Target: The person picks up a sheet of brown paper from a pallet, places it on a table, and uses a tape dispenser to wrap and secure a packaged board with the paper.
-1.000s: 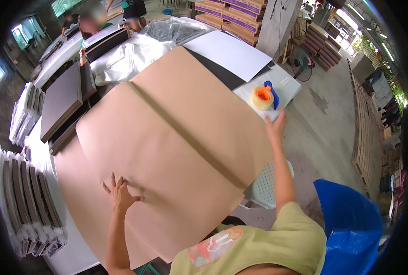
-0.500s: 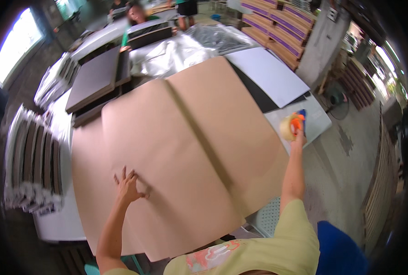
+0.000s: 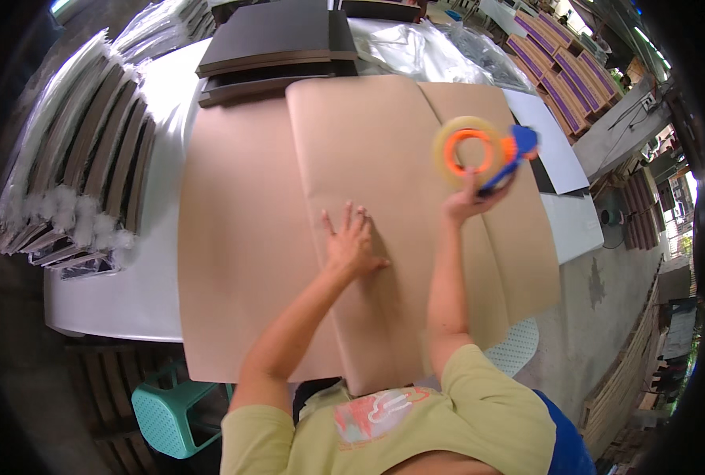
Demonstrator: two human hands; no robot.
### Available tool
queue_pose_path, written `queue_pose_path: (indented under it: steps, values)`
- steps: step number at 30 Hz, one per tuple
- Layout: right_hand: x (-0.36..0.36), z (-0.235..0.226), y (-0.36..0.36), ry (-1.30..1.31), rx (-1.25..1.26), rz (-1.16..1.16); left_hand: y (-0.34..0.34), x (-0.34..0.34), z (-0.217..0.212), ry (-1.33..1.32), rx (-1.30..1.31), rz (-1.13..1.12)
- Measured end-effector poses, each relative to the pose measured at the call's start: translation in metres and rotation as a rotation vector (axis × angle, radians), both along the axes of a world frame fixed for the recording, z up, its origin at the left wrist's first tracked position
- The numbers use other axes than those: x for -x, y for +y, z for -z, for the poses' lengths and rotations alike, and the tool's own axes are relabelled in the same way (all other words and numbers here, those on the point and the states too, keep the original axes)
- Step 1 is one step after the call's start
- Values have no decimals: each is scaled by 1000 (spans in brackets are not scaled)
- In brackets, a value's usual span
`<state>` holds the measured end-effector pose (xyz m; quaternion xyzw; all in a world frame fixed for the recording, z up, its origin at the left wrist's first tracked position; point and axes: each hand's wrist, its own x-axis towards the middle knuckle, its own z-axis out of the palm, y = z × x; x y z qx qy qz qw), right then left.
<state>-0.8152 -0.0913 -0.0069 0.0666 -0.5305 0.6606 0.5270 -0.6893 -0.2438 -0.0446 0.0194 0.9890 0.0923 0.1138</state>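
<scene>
A large brown paper sheet (image 3: 238, 222) lies across the table, with a raised folded flap (image 3: 368, 142) running down its middle. My left hand (image 3: 352, 245) presses flat on that flap, fingers spread. Above the sheet's right part, my right hand (image 3: 475, 198) grips a tape dispenser (image 3: 512, 158), blue and orange, by its handle. A wide roll of clear yellowish tape (image 3: 447, 146) sits on its orange hub, held off the paper. The dispenser is slightly blurred.
Dark flat panels (image 3: 269, 39) are stacked at the table's far side, beside crumpled clear plastic (image 3: 416, 51). Wrapped panels (image 3: 91, 142) stand at the left. A white board (image 3: 554, 150) lies at the far right. A green stool (image 3: 162, 419) stands below the table's near left.
My right hand has brought the tape dispenser from the table's right side in over the paper. My left hand stays spread, now on the folded flap. The view has turned.
</scene>
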Motion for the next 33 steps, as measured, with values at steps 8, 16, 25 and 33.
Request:
queue_pose_path:
  steps: [8,16,25,33]
  values:
    - [8,78,-130,-57,-163,-300,-8,-7,50,266,98,25]
    - [6,85,-114,64,-651,-30,-126,82,-95,571,-810,-350]
    - [5,66,-127,-21,-691,-89,-121,182,-135,41,-743,-140]
    - [-4,0,-128,-449,-796,-183,-134,244,-114,425,-410,-153]
